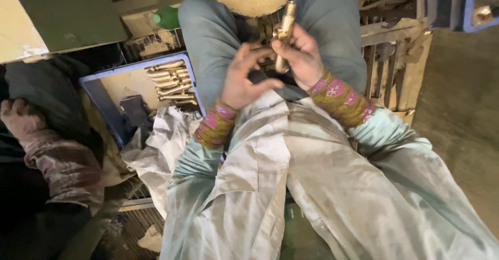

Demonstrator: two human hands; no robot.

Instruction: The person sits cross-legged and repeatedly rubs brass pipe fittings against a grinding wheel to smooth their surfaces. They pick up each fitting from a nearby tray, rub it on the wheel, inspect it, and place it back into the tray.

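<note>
Across the near half of the view spreads my pale, dusty work coat (322, 187), its front falling open over my lap, and beyond it my knees in blue-grey trousers (213, 36) rise toward the far edge. To the left, on the floor beside my leg, sits a blue plastic crate (104, 91) with a cardboard liner, and at its far right corner lies a small stack of brass fittings (171, 81), laid side by side. A crumpled grey cloth (161, 145) hangs over the crate's near rim. Farther left, another person's hand (18, 117) in a dusty sleeve rests well apart from mine. A green bottle (166, 17) shows at the far edge, just beyond the crate. On the right is a run of wooden slats (384, 57). In the middle, over my lap, my right hand (304, 57) is closed around the lower stem of a brass tap body (283, 31), which stands nearly upright with its top pointing to the far side, between my knees. My left hand (244, 81) sits just beside it, fingers curled loosely and half open, thumb stretched toward the bottom of the tap body; I cannot tell whether it touches the brass or holds anything small. Patterned pink and olive cuffs (340, 99) wrap both wrists.
</note>
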